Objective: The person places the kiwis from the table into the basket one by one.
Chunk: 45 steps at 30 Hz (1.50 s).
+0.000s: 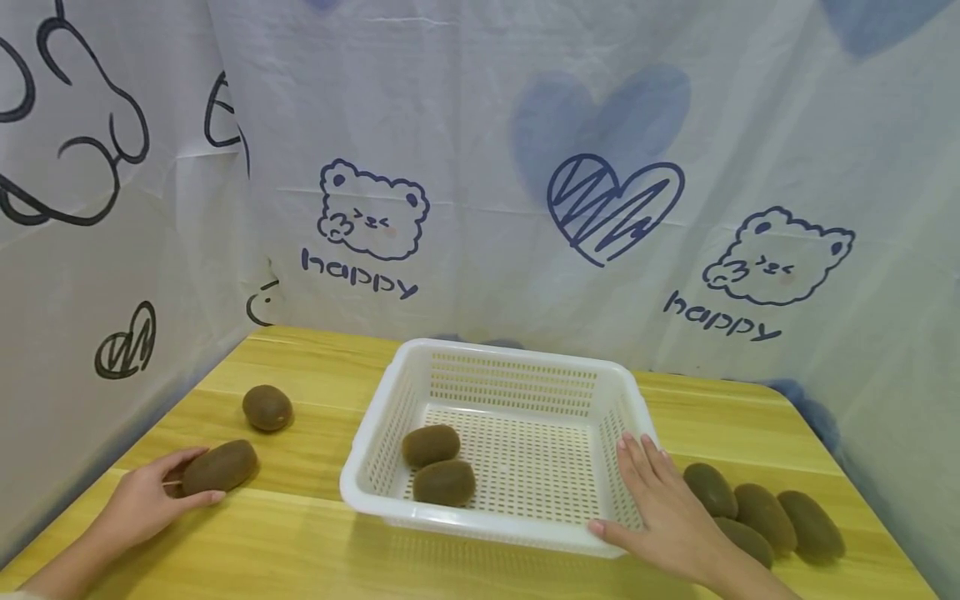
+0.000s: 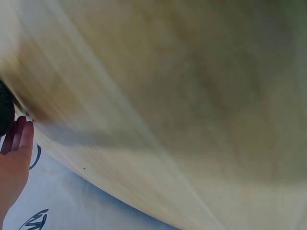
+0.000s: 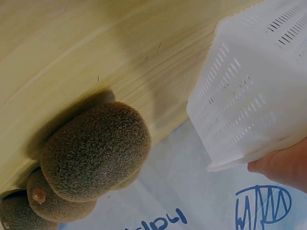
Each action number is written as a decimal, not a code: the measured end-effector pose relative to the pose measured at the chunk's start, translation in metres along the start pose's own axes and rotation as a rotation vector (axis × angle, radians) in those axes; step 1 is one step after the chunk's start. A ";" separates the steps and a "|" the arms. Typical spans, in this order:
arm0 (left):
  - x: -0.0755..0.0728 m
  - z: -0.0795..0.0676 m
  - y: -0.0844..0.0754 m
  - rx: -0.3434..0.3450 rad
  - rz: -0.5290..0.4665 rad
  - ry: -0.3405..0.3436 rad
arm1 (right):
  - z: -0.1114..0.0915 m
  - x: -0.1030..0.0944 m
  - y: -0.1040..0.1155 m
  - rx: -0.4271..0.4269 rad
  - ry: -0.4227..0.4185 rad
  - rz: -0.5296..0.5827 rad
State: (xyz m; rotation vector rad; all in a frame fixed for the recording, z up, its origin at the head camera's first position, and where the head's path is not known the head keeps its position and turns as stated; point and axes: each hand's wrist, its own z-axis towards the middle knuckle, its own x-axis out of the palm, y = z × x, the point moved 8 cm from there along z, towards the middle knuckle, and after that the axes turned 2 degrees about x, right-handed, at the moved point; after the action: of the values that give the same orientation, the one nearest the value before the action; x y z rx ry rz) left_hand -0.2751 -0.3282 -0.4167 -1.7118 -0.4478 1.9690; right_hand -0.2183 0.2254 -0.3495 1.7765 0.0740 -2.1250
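Observation:
On the left of the table, my left hand (image 1: 142, 498) is at a brown kiwi fruit (image 1: 220, 467), its fingers on the far side and its thumb along the near side. That kiwi shows only partly at the edge of the left wrist view, beside the fingers (image 2: 20, 136). Another kiwi (image 1: 267, 407) lies just beyond it. My right hand (image 1: 667, 517) rests with extended fingers on the right rim of a white plastic basket (image 1: 495, 523). Two kiwis (image 1: 444, 483) lie touching inside the basket, towards its left side.
Several kiwis (image 1: 763, 515) lie in a group on the table to the right of my right hand; the right wrist view shows fuzzy kiwis (image 3: 98, 151) close up. The wood-grain table (image 1: 322, 367) meets a printed white cloth (image 1: 480, 250) behind and at the sides.

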 end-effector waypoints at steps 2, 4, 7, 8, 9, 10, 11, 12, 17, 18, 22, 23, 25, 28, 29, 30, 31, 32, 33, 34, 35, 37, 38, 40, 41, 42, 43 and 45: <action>0.000 0.000 0.001 -0.007 -0.009 0.009 | 0.000 0.000 0.000 0.001 0.000 -0.001; 0.000 -0.001 0.001 -0.012 -0.023 0.015 | 0.000 0.000 -0.001 0.002 0.003 -0.001; 0.000 -0.001 0.002 -0.026 -0.039 0.027 | 0.000 0.000 -0.001 0.002 0.003 -0.003; 0.000 -0.001 0.002 -0.033 -0.046 0.033 | 0.000 0.000 -0.001 0.002 0.003 -0.001; 0.000 -0.001 0.003 -0.039 -0.050 0.039 | 0.000 0.000 -0.001 0.002 0.002 0.001; 0.000 -0.001 0.003 -0.044 -0.054 0.044 | 0.000 0.000 -0.001 0.002 0.001 0.005; 0.000 -0.001 0.003 -0.046 -0.057 0.045 | 0.000 0.000 -0.001 0.002 0.000 0.007; 0.000 -0.001 0.003 -0.049 -0.059 0.046 | 0.000 0.000 -0.001 0.001 -0.001 0.008; -0.001 -0.001 0.002 -0.051 -0.058 0.044 | 0.000 0.001 -0.001 0.007 0.001 0.018; -0.001 -0.001 0.002 -0.055 -0.057 0.045 | 0.000 0.001 -0.001 0.009 0.003 0.021; -0.001 -0.001 -0.003 -0.061 -0.065 0.038 | 0.000 0.001 0.000 0.013 0.007 0.028; -0.001 0.000 -0.005 -0.061 -0.067 0.037 | 0.000 0.001 0.000 0.013 0.006 0.024; 0.000 0.001 -0.010 -0.054 -0.073 0.031 | 0.001 0.000 0.000 0.012 0.005 0.016; 0.000 0.004 -0.017 -0.042 -0.072 0.023 | 0.001 0.000 0.000 0.014 0.002 0.004; 0.001 0.005 -0.020 -0.039 -0.075 0.022 | 0.001 0.000 0.000 0.015 0.002 0.004; 0.001 0.006 -0.022 -0.038 -0.078 0.022 | 0.001 0.000 0.000 0.015 0.002 0.005; 0.001 0.006 -0.024 -0.038 -0.085 0.022 | 0.001 0.000 0.000 0.015 0.003 0.006; 0.002 0.006 -0.027 -0.037 -0.090 0.021 | 0.001 0.000 -0.001 0.016 0.004 0.006; 0.002 0.007 -0.029 -0.034 -0.097 0.017 | 0.001 0.000 -0.001 0.016 0.006 0.007; 0.002 0.007 -0.032 -0.033 -0.101 0.011 | 0.001 0.000 -0.001 0.016 0.007 0.007; 0.002 0.007 -0.035 -0.031 -0.103 0.006 | 0.001 0.000 -0.001 0.015 0.007 0.006; 0.001 0.008 -0.041 -0.019 -0.105 -0.011 | 0.002 0.001 -0.001 0.016 0.010 0.003; 0.001 0.008 -0.044 -0.012 -0.105 -0.021 | 0.002 0.000 -0.002 0.016 0.011 0.001; 0.000 0.009 -0.050 -0.002 -0.112 -0.036 | 0.002 0.000 -0.002 0.016 0.012 -0.001; 0.000 0.009 -0.053 0.002 -0.114 -0.042 | 0.002 0.000 -0.002 0.015 0.013 -0.001; -0.001 0.009 -0.056 0.006 -0.119 -0.047 | 0.002 0.000 -0.002 0.016 0.014 0.000; -0.001 0.009 -0.059 0.007 -0.126 -0.050 | 0.002 0.001 -0.002 0.015 0.015 0.000; 0.000 0.010 -0.063 0.012 -0.148 -0.048 | 0.002 0.001 -0.002 0.014 0.018 0.004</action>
State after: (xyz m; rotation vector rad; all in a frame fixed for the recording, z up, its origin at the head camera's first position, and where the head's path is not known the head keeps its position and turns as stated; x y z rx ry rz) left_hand -0.2751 -0.2754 -0.3804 -1.5795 -0.5626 1.9059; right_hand -0.2208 0.2267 -0.3501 1.8018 0.0599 -2.1119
